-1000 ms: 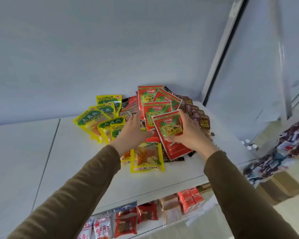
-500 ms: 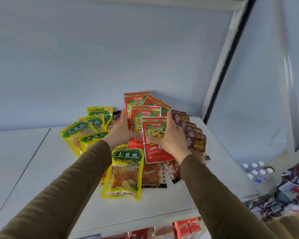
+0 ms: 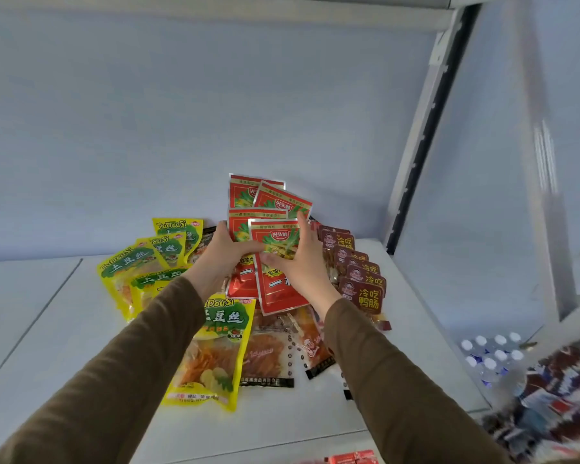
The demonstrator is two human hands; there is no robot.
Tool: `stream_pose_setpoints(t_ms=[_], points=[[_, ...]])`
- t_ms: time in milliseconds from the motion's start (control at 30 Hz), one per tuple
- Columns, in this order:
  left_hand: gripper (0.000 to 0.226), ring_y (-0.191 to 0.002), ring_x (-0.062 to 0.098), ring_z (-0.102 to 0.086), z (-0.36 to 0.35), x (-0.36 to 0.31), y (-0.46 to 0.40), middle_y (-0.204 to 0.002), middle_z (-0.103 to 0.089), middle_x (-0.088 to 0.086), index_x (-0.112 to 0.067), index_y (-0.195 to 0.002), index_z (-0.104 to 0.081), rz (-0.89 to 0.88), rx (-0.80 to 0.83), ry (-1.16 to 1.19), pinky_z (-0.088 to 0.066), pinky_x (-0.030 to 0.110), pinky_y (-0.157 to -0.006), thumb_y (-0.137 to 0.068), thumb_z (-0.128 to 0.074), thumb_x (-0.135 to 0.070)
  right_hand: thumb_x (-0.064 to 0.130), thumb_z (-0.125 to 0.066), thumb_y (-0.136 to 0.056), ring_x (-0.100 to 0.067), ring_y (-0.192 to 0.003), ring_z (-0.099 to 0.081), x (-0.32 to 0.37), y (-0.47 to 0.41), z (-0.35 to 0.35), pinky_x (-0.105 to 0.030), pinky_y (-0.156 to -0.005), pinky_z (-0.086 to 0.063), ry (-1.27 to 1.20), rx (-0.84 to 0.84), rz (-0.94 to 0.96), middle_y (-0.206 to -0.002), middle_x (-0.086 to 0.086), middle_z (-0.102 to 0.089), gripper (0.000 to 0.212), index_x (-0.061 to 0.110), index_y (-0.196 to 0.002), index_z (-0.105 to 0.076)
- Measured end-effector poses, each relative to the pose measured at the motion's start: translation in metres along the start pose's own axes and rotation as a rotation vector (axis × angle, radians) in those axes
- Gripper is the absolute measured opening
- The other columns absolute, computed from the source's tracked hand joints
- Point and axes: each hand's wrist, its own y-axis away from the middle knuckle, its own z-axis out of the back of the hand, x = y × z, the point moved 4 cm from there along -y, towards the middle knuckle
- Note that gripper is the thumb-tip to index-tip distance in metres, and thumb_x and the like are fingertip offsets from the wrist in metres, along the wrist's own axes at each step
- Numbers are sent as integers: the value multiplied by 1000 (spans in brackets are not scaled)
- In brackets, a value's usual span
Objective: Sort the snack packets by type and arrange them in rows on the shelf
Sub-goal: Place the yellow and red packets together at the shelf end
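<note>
Both hands, left hand [image 3: 223, 254] and right hand [image 3: 303, 262], pinch a glossy red foil packet [image 3: 277, 286] over the white shelf [image 3: 64, 323]. Flat yellow "TuDouSi" pouches [image 3: 215, 349] lie left; dark maroon sachets [image 3: 362, 293] overlap rightward.

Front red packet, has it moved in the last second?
Yes: the front red packet has turned from tilted to upright, squaring with the red packets behind it.
</note>
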Motion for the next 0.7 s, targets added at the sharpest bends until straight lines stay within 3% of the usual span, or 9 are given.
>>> stream_pose_setpoints(t_ms=[100,200,333,467,533,633,700], points=[[72,-87,16,-78,-12,0,7,-112,-73,-1,-30,-124,-43,-66,-18,-17,-64,37,-69,-72,-92,-32,59,-78,-77,-20,-140,-38,0,1,4,-57,-108,-45,-93,-8,13,-148,4,-36,105,44,-155,-9],[82,-89,17,-78,-27,4,13,-114,-73,0,-31,-130,-39,-70,-4,54,-63,38,-71,-69,-94,-35,48,-79,-81,-19,-141,-37,0,1,5,-55,-111,-42,-101,4,33,-153,3,-32,104,41,-157,-8],[77,-84,22,-78,-37,10,19,-107,-76,0,-35,-129,-43,-10,-20,191,-63,37,-65,-71,-93,-31,34,-79,-85,-16,-143,-35,5,3,6,-51,-113,-41,-91,54,109,-156,5,-28,105,38,-159,-5],[64,-88,27,-78,-27,6,26,-106,-78,2,-31,-125,-52,-60,-5,248,-62,35,-64,-74,-90,-24,15,-71,-90,-4,-130,-48,17,7,8,-40,-101,-54,-248,198,177,-139,36,-31,104,53,-155,1],[59,-92,32,-77,-21,3,30,-109,-78,7,-26,-127,-55,-73,33,279,-63,37,-67,-78,-88,-23,17,-66,-94,0,-123,-55,20,5,15,-38,-92,-58,-377,239,160,-142,39,-35,97,60,-151,-1],[54,-94,34,-76,-7,5,36,-115,-76,13,-21,-128,-57,-43,96,354,-62,41,-73,-80,-84,-23,35,-68,-93,1,-119,-60,17,-4,33,-29,-89,-55,-583,184,54,-139,23,-52,79,52,-153,-20],[57,-91,33,-76,4,10,39,-116,-75,17,-17,-128,-60,16,143,440,-61,44,-76,-78,-86,-27,35,-68,-93,-6,-116,-65,10,-10,44,-31,-93,-54,-701,92,-17,-133,14,-61,60,38,-147,-41]])
